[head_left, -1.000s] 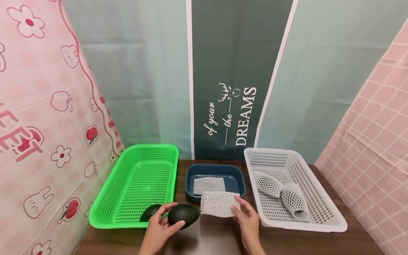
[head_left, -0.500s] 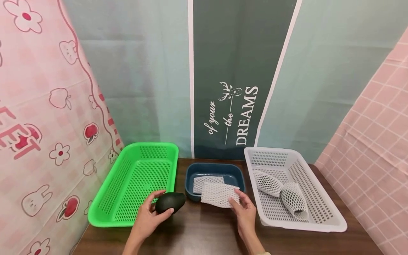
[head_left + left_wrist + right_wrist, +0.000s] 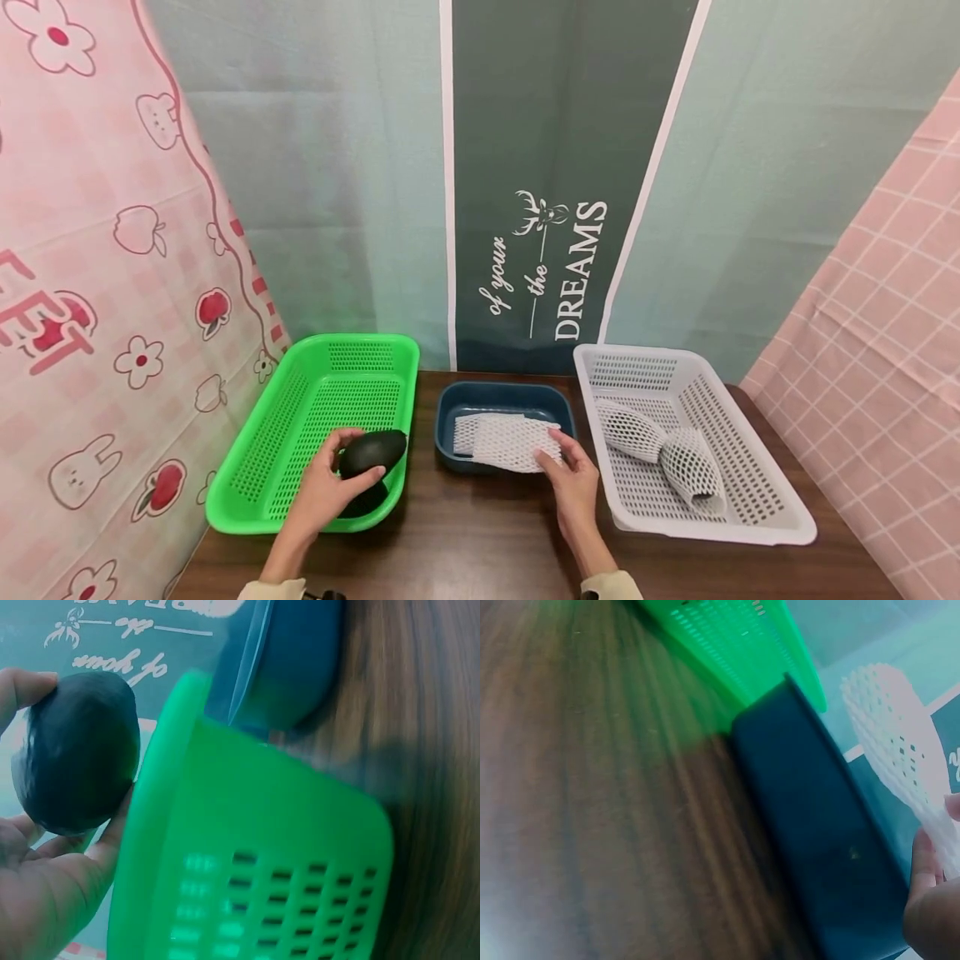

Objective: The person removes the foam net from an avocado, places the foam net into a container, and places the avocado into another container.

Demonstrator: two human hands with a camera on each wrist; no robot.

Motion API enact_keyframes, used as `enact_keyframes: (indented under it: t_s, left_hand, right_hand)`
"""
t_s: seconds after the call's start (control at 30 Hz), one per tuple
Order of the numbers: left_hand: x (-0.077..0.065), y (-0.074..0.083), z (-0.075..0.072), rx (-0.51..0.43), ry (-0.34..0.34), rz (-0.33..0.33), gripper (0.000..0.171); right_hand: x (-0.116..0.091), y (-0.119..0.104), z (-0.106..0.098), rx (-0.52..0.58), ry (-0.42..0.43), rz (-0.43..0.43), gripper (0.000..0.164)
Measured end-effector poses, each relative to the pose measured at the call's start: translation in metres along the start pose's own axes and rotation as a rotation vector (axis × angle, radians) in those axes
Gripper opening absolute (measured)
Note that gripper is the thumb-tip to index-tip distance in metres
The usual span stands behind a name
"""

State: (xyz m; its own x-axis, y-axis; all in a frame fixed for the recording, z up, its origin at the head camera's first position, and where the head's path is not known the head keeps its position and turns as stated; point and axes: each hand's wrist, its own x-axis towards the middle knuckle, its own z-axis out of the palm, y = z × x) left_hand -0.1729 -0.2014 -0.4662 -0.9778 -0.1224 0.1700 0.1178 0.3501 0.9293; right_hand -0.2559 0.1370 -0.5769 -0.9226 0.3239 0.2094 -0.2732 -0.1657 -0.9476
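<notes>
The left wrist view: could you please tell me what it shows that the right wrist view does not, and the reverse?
Left wrist only: the left hand, holding an avocado. Right wrist only: the right hand, gripping a white net, though a pale patch at the left view's top edge is unclear. Both: green basket, blue box, table.

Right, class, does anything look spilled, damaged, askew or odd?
Only the white lettering on the dark green cloth backdrop looks odd, running sideways. Nothing appears spilled or damaged: the left hand holds a dark oval fruit, the right hand a white foam-mesh sleeve.
</notes>
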Motion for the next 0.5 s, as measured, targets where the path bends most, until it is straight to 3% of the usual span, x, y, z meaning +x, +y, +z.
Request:
enact_keyframes:
  t_s: [0.17,0.37,0.5]
  left_hand:
    - [0.006,-0.006,-0.017,0.073,0.011,0.007,0.056]
    - [0.013,-0.015,-0.040,0.177,-0.005,-0.034,0.056]
    - [0.016,-0.020,-0.055,0.160,-0.041,-0.097,0.057]
  right_hand:
    - [0.011,-0.019,0.010,-0.010,-0.012,0.007,0.044]
    - [0.047,0.028,0.003,-0.026,-0.004,0.096,0.050]
    - [0.059,0.031,0.008,-0.068,-0.007,0.160,0.051]
